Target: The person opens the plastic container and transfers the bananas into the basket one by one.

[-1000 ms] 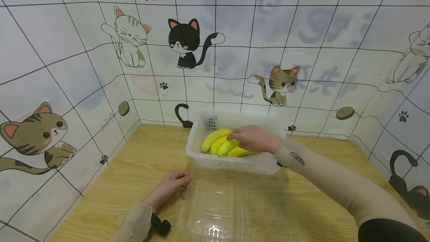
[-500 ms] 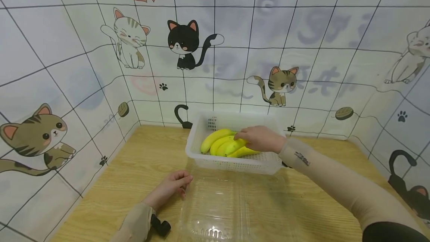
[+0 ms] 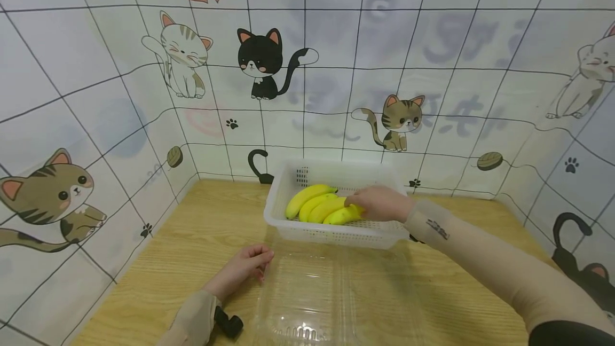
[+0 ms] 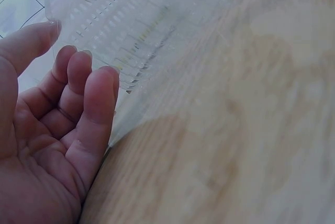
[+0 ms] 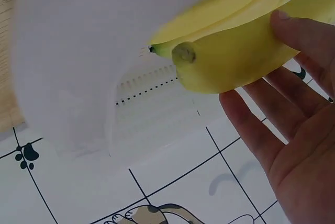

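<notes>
My right hand (image 3: 380, 203) is inside the white basket (image 3: 276, 212) and grips a yellow banana (image 5: 230, 59). The right wrist view shows the thumb on one side of that banana and the fingers on the other. Several other bananas (image 3: 309, 199) lie side by side toward the basket's left, partly overlapped by the held one. Lower down, my left hand (image 3: 247, 263) pinches the left edge of a clear plastic clamshell container (image 3: 307, 292) between thumb and fingers. That container lies opened flat on the table, and in the left wrist view my left hand's fingertips (image 4: 99, 90) are curled at its edge.
The basket has perforated walls and stands at the back of the wooden table (image 3: 230, 204), near a wall (image 3: 336, 41) printed with cats and grid lines. The clamshell lies right in front of the basket. Side walls rise at left and right.
My right hand has shifted slightly right within the basket, and the bananas under it have moved a little. The left hand stays at the container's edge.
</notes>
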